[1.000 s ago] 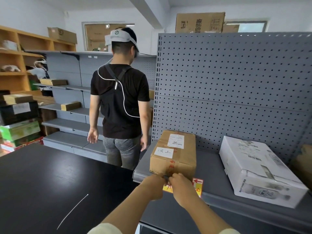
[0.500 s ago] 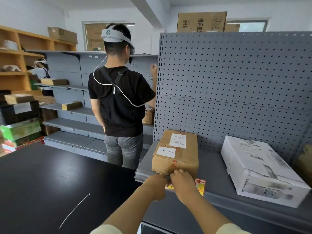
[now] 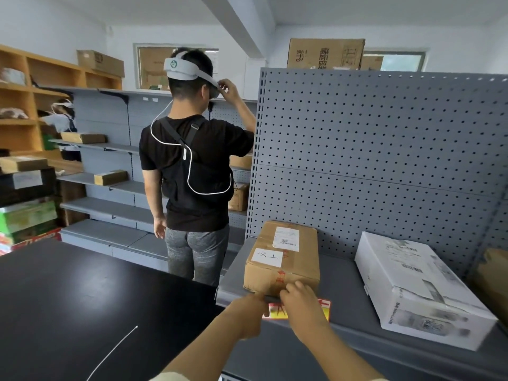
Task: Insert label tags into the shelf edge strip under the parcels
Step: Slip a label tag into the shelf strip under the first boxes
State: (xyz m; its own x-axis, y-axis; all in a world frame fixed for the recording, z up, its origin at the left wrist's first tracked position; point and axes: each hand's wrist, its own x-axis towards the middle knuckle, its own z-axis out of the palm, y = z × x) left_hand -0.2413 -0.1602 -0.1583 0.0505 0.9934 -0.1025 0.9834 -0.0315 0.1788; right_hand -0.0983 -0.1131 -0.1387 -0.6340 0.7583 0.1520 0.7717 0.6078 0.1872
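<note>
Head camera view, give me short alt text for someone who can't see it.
Two bare hands, left hand and right hand, press a yellow and red label tag at the grey shelf edge below a brown parcel; a white parcel lies right.

Just beyond the hands [image 3: 277, 309] the brown parcel [image 3: 283, 259] blocks the shelf [image 3: 343, 284]; bare shelf lies open to their right before the white box [image 3: 412, 287].

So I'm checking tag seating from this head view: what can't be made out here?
- Label tag: its middle is hidden by the right hand, so its print and its seating in the shelf edge strip cannot be judged.
- Left hand: its fingertips against the strip are hidden by the hand itself.
- White parcel: its print is blurred.
- Brown parcel: its barcode label is too small to read.
</note>
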